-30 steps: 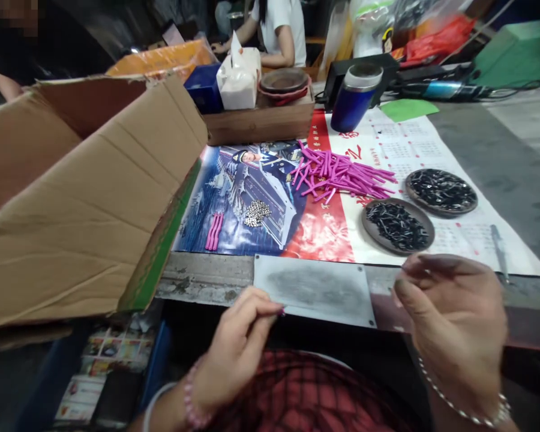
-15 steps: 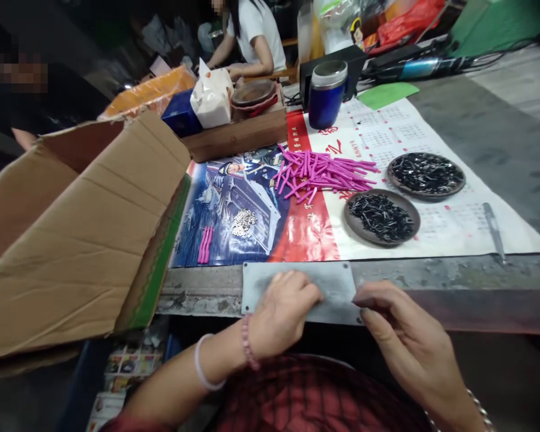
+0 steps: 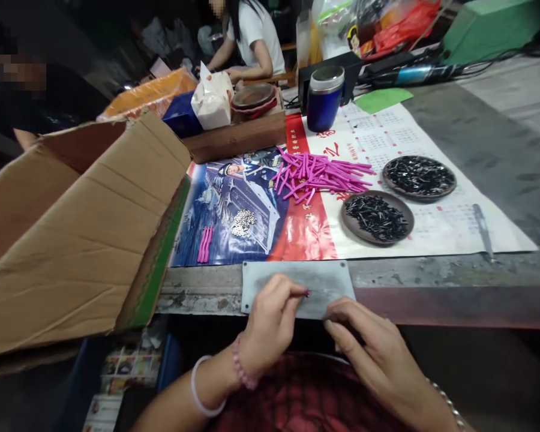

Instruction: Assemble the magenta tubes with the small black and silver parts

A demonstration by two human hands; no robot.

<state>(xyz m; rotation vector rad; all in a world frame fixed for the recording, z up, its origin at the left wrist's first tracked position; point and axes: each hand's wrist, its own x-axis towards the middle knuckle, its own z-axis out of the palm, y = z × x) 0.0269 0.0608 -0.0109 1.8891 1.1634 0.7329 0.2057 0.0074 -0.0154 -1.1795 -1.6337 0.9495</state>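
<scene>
My left hand [image 3: 272,315] is closed in a pinch over a grey metal plate [image 3: 252,288] at the bench edge. A tiny dark, pinkish tip shows at its fingertips, too small to name. At the plate's lower right corner my right hand [image 3: 378,354] also pinches, thumb against forefinger; what it holds, if anything, I cannot make out. Beyond the plate lie a heap of magenta sticks [image 3: 324,173], a pile of small silvery ring-like pieces [image 3: 243,222] and a few magenta pieces [image 3: 205,245] side by side. Two shallow dishes hold short black pieces [image 3: 375,217] and shiny black pieces [image 3: 419,175].
An open cardboard box [image 3: 85,222] stands close on the left. Behind the poster sheet [image 3: 306,237] are a wooden box [image 3: 238,135] and a blue mug [image 3: 324,102]. Tweezers [image 3: 483,231] lie at the right. A person in a white shirt [image 3: 261,36] sits at the back.
My right hand has moved left and slightly down, closer to my left hand. My left hand has turned, bringing the small tip at its fingers into sight. The view has shifted slightly.
</scene>
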